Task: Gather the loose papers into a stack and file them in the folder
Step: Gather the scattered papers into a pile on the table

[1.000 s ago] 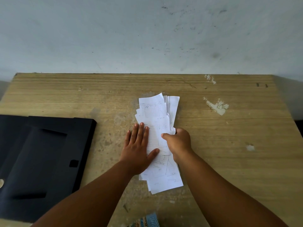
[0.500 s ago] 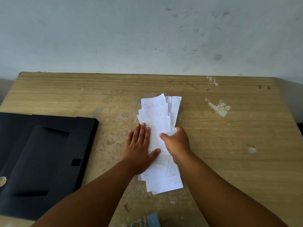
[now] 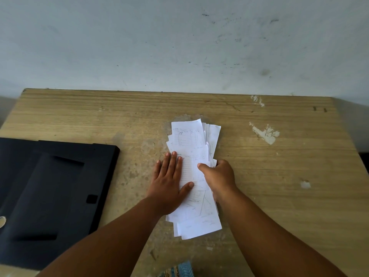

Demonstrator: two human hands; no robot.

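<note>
A long, uneven pile of white papers (image 3: 191,136) with printed forms lies in the middle of the wooden table (image 3: 279,176). My left hand (image 3: 169,180) rests flat on the pile's left edge, fingers spread, thumb across the sheets. My right hand (image 3: 219,176) grips the pile's right edge, thumb on top and fingers curled under the sheets. The black folder (image 3: 54,196) lies open and flat at the left of the table, apart from the papers.
A pale wall (image 3: 179,47) stands right behind the table's far edge. White chipped patches (image 3: 265,133) mark the table to the right of the papers. A small blue patterned thing (image 3: 183,269) shows at the bottom edge.
Both hands stay on the pile almost unmoved; my right thumb has shifted slightly over the top sheet. The papers and folder keep their places.
</note>
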